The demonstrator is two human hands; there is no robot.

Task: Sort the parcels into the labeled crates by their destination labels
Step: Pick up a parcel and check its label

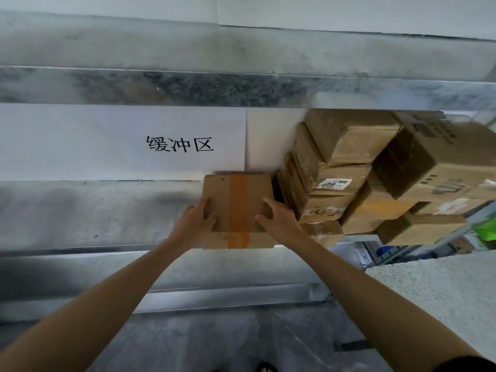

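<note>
Grey metal shelf (80, 218), white paper sign (120, 143) behind, grey floor below. Your left hand (197, 220) and right hand (277, 220) grasp the taped box (237, 200) by its sides at the shelf's front edge, just beside the box pile (349, 170). The pile is cut off at right and its labels are blurred.

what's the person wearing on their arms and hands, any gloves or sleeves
No gloves on the left hand or right hand; no watch, ring or band shows. Both forearms are bare. Only a dark sleeve edge shows at the right upper arm.
</note>
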